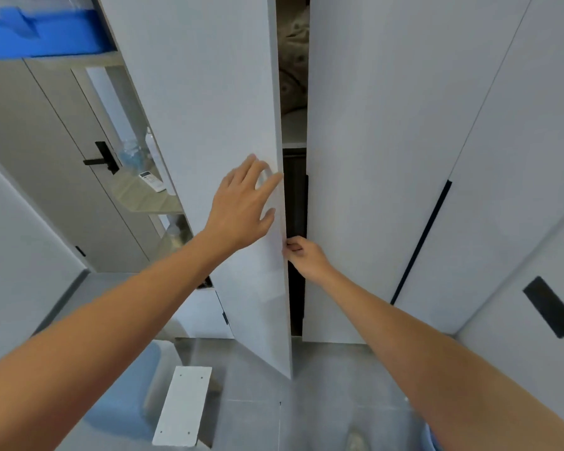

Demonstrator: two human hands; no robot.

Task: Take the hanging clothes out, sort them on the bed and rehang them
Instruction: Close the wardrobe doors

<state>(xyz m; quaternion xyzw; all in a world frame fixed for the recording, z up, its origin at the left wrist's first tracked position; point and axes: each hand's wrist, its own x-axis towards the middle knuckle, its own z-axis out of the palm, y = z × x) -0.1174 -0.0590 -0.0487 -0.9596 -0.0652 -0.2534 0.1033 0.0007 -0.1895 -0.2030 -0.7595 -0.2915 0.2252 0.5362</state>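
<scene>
Pale grey wardrobe door (215, 125) ajar (dark gap, patterned fabric (293, 60) above); left hand (245, 203) spread flat against it, right hand (302, 255) pinching its edge.

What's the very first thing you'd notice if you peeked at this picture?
Two bare arms reach to the middle, where a tall white wardrobe door stands partly open. The left hand lies spread flat on its front, and the right hand grips its edge. In the dark gap behind, folded bedding sits high up.
</scene>
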